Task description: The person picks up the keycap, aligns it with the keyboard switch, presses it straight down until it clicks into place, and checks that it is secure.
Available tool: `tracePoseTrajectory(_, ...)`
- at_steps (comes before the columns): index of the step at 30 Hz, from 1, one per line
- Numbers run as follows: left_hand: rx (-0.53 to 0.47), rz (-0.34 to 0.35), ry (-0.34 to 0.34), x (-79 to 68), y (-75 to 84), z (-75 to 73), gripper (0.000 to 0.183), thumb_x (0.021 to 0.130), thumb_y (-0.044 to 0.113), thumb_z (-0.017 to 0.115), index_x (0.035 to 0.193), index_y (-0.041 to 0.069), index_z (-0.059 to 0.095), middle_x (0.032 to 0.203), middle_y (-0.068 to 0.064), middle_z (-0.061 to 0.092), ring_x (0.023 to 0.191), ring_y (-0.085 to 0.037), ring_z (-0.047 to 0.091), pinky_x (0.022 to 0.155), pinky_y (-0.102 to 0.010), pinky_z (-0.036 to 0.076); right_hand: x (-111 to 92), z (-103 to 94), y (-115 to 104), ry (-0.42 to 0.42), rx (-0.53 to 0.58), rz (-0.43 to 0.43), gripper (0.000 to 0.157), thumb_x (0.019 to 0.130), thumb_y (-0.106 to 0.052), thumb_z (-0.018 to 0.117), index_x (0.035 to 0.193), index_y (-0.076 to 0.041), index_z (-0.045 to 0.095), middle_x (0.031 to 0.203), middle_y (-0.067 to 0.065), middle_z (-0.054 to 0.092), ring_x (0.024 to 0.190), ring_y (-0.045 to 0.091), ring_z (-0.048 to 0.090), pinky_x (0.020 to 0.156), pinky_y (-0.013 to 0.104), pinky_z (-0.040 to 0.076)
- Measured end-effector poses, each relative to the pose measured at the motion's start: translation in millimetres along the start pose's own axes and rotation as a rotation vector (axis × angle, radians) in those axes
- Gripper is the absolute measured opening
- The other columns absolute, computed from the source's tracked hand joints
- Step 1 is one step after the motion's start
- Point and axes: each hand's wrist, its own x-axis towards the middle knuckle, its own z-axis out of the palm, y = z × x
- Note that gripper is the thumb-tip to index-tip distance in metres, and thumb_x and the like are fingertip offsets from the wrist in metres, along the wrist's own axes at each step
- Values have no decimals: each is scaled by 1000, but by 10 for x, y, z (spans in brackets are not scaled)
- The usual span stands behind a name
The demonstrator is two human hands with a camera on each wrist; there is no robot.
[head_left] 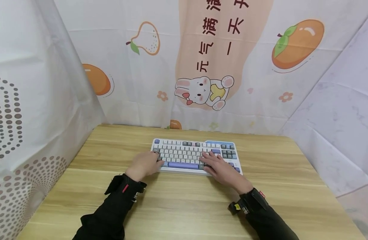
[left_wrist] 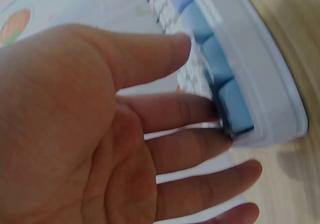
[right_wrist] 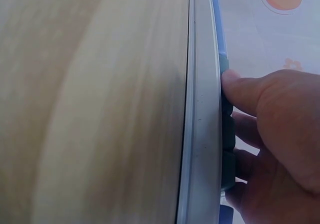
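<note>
A white keyboard [head_left: 184,154] with grey, blue and purple keycaps lies on the wooden table. At its left end is my left hand [head_left: 145,164], thumb extended over the blue bottom-row keys. In the left wrist view its fingers [left_wrist: 185,151] spread loosely past the keyboard's corner, two of them right at the edge keys. My right hand [head_left: 224,170] lies over the right part of the keys with fingers stretched forward. The right wrist view shows its thumb [right_wrist: 245,91] and fingertips at the dark green keys, just behind the keyboard's front rim [right_wrist: 205,119].
The table [head_left: 184,206] has a light wood grain. White printed curtains with fruit and a cartoon rabbit [head_left: 201,90] hang behind it and on both sides. Black sleeves with wrist cameras [head_left: 239,207] cover both forearms.
</note>
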Motion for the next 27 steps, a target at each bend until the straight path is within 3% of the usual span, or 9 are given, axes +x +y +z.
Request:
tracePoseTrajectory(4,-30,31,-17,8,-30,-3,37,94,39,52,98,4,65,84,-6,61,69,-20,55,56,-35,43,1,-12,9,-5,-7,8,42,101,-25,46,140,-11,47,148,15,36,136,38,26,107,56,19)
tracePoseTrajectory(7,-55,28,-14,0,-20,11,33,93,39,54,86,7,62,72,-3,55,59,-17,49,49,-31,37,-3,-8,5,-19,-11,11,42,101,-25,45,140,-11,47,149,15,35,136,38,26,107,57,19)
tracePoseTrajectory(12,-63,33,49,-29,-43,9,28,92,36,58,76,13,56,64,0,50,54,-14,46,45,-29,33,10,9,-25,-14,-6,4,42,101,-25,46,141,-11,47,149,16,34,136,38,26,107,57,19)
tracePoseTrajectory(18,-54,60,106,-39,-99,4,26,91,33,60,76,14,53,64,1,48,56,-14,46,46,-29,33,46,16,-59,-4,-13,-6,42,100,-25,46,140,-10,47,148,16,35,135,38,27,106,57,20)
tracePoseTrajectory(22,-62,80,167,-31,-133,-2,24,91,32,59,90,9,63,77,-5,59,67,-18,55,51,-32,43,63,-2,-55,-8,-34,-14,43,100,-26,47,140,-10,47,149,15,36,136,38,27,105,58,22)
tracePoseTrajectory(25,-56,114,255,-22,-161,-23,38,92,34,58,111,2,65,101,-17,65,86,-28,63,67,-40,52,68,-40,-20,18,-57,-23,44,99,-27,50,139,-10,48,147,16,38,134,40,29,104,61,22)
tracePoseTrajectory(27,-45,132,333,-13,-191,-39,46,93,36,57,122,0,61,117,-23,61,101,-34,61,78,-47,51,60,-86,22,56,-76,-25,45,98,-28,51,139,-9,48,146,17,39,133,41,30,103,63,22)
